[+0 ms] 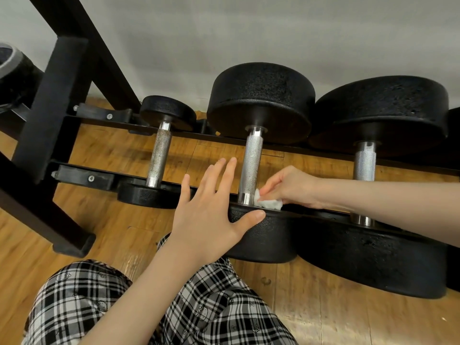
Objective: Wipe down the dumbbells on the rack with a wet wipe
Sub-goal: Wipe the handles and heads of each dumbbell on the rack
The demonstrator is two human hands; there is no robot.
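A plain pale grey wall (249,33) fills the upper part of the view, evenly lit, with no window in sight. Below it lies a wooden floor (311,307) of warm brown planks, which shine a little where the light falls on them. At the left, thick black metal beams (49,108) stand slanted in front of the wall, and one black foot (74,241) rests on the floor.

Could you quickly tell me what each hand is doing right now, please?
Left hand: open, resting on the middle dumbbell.
Right hand: holding the wet wipe.
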